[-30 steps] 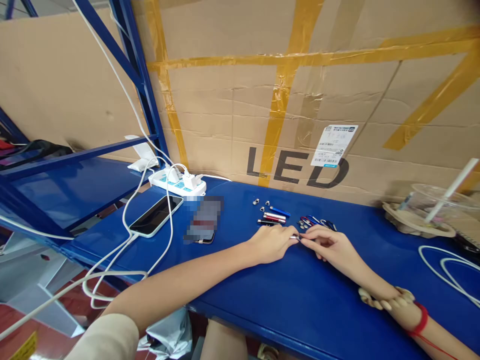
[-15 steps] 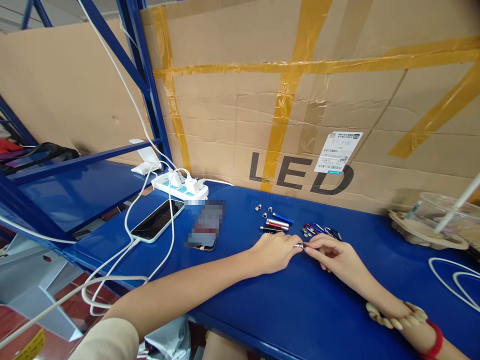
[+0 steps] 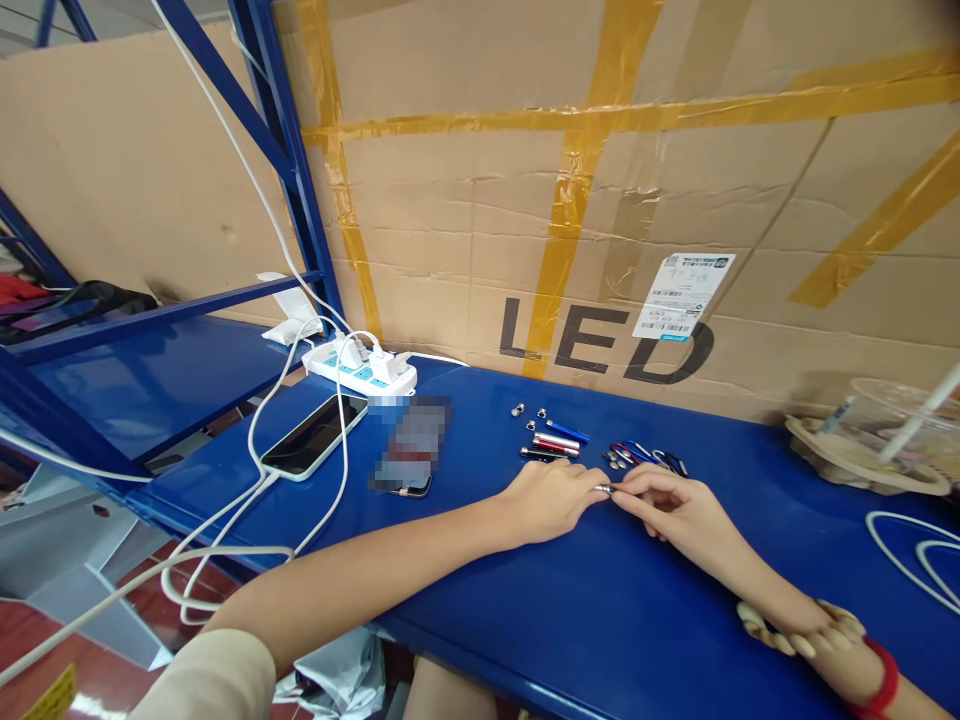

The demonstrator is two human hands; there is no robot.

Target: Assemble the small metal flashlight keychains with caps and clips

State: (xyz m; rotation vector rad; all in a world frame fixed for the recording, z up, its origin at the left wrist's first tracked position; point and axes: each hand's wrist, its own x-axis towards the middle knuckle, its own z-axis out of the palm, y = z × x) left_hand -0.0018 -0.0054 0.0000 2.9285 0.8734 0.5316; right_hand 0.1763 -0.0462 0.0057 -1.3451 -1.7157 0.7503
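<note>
My left hand (image 3: 551, 500) and my right hand (image 3: 670, 505) meet fingertip to fingertip on the blue shelf top (image 3: 585, 590). Both pinch a small silver metal piece (image 3: 602, 489) between them. Just behind the hands lie a few small coloured cylinders (image 3: 553, 441), red, blue and black. Some tiny silver caps (image 3: 528, 413) sit beyond those. A heap of small clips and rings (image 3: 646, 456) lies close to my right fingers. My right wrist wears a bead bracelet (image 3: 799, 630) and a red band.
A taped cardboard box marked LED (image 3: 600, 230) stands behind the shelf. At left a white power strip (image 3: 360, 368) feeds cables to a phone (image 3: 313, 432) and a blurred device (image 3: 409, 447). A clear plastic cup with a straw (image 3: 877, 430) and white cable loops (image 3: 911, 550) are at right.
The view shifted slightly. My hands stay together on the small silver piece, with only small finger movements.
</note>
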